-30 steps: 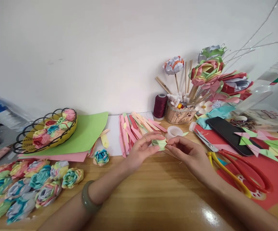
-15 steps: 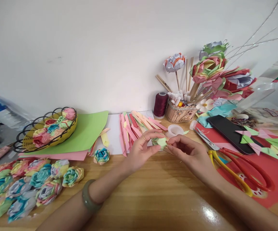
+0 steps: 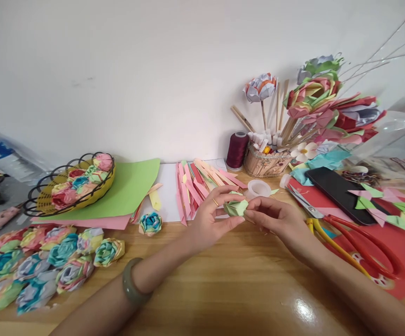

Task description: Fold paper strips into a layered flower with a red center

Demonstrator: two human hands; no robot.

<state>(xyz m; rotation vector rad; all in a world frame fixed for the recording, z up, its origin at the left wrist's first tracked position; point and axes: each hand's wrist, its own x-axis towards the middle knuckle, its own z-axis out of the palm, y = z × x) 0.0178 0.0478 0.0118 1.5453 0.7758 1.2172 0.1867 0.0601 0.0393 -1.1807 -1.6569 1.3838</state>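
Between my hands, above the front of the wooden table, is a small folded light-green paper flower (image 3: 235, 208). My left hand (image 3: 216, 212) grips it from the left, thumb below and fingers above. The fingertips of my right hand (image 3: 271, 215) pinch its right edge; what exactly they hold there is partly hidden. Just behind my hands lie a bundle of pink, red and green paper strips (image 3: 191, 186) and a small round translucent cup (image 3: 259, 188). A blue and yellow paper flower (image 3: 150, 224) sits on the table to the left.
Finished paper flowers (image 3: 62, 249) cover the left front, with a yellow basket (image 3: 100, 192) of more behind. To the right are red-and-yellow-handled scissors (image 3: 361, 247), a black phone (image 3: 340, 193) and red paper (image 3: 403, 247). A maroon thread spool (image 3: 237, 150) stands beside a stick-filled holder (image 3: 266, 163).
The view has shifted slightly. The green paper flower has been turned a little between my hands, and both hands keep hold of it.
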